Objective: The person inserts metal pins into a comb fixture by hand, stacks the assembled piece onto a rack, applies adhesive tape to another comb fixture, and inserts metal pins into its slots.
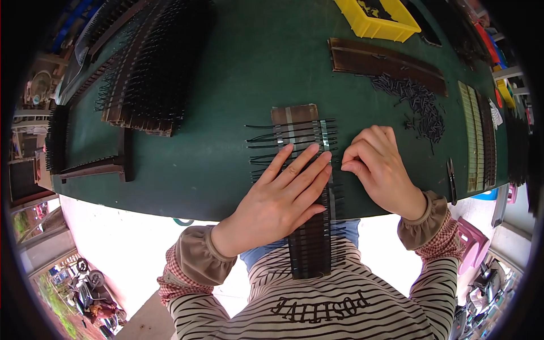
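Observation:
A long brown strip board (294, 113) lies across the table edge toward my lap, with several thin black wires (260, 140) set crosswise on it and their ends sticking out both sides. My left hand (283, 190) lies flat over the board and wires, fingers spread. Just right of the wire ends, my right hand (381, 164) is closed in a pinch, thumb against the curled index finger. Whatever is between those fingertips is hidden. Beyond that hand is a loose pile of small black tube-like pieces (425, 113).
Stacked boards full of black wires (148, 71) stand at the left beside a dark frame (93, 169). A brown board (388, 63) and a yellow bin (379, 25) sit at the back right. Dark scissors (451, 180) and a pale slotted board (471, 136) lie at the right.

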### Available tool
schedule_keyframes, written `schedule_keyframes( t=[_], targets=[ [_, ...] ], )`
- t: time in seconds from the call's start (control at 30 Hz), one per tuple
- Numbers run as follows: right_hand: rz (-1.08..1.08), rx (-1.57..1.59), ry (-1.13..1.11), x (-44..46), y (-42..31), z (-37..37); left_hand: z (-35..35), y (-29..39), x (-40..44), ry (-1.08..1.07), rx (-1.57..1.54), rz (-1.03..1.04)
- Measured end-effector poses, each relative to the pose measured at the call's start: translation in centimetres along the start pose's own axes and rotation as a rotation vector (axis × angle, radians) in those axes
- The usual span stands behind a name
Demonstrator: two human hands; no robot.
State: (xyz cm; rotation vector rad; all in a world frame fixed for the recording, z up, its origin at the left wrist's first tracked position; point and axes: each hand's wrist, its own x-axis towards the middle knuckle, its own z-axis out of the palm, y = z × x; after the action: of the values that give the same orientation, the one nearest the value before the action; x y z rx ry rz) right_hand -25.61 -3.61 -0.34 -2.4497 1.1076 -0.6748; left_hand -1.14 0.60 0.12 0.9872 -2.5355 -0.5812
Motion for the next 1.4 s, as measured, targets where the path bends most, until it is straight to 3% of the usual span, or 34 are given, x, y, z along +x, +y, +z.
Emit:
schedule_keyframes(
  t=[0.33,0.43,0.6,0.73,0.83,0.93,1.03,1.13,1.4],
  targets=[
    [0.001,0.055,0.021,0.2,-0.3,0.3,0.1,-0.1,-0.1,0.000,-0.003,0.003],
    [0.062,0.127,0.069,0.0,0.2,-0.7,0.1,0.0,-0.1,-0.009,-0.004,-0.002],
    [0.273,-0.165,0.262,-1.3,4.7,-4.5,0.0,-0.2,-0.2,0.037,-0.063,-0.017],
    [0.416,-0.173,0.185,-2.7,7.4,-5.3,0.0,-0.3,0.0,0.004,-0.018,-0.011],
    [0.347,-0.244,0.109,-2.3,7.1,-5.5,-0.1,0.1,0.0,-0.023,0.007,-0.023],
    [0.182,-0.285,0.241,-1.5,6.2,-4.6,-0.1,0.7,-0.2,-0.039,0.031,-0.019],
    [0.054,-0.234,0.238,-0.7,4.9,-3.4,-0.5,0.6,0.0,-0.064,0.036,-0.006],
    [0.007,-0.046,0.106,-0.4,3.6,-1.6,-0.7,0.5,0.2,-0.080,0.040,-0.002],
    [0.066,-0.049,0.008,-0.8,3.3,-3.1,-0.1,0.4,-0.2,-0.030,0.020,-0.007]
  ],
)
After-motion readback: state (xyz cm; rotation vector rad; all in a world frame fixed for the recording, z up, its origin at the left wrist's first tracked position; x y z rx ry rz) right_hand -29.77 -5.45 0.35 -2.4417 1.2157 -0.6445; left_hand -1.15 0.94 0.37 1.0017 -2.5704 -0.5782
